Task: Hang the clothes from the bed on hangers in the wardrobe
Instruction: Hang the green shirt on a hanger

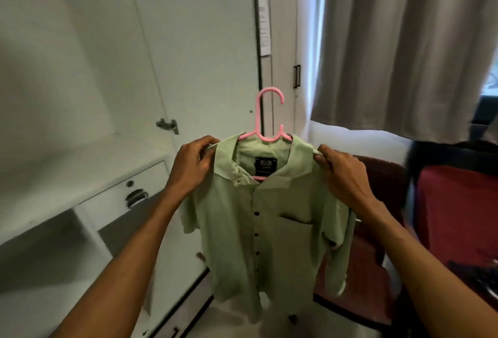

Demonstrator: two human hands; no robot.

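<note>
Limp, light shirt [269, 229] on stiff pink hanger [272, 138], shoulders pinched by left hand [194, 165] and right hand [342, 173]. Probably best carried by the hook [270, 90].

Pale green short-sleeved shirt [269, 229]: dark buttons, chest pocket, black neck label, collar open. Draped on pink plastic hanger [258, 113], hook upright above collar. Hangs front-on, before white wardrobe door [202, 41], hem loose.
</note>
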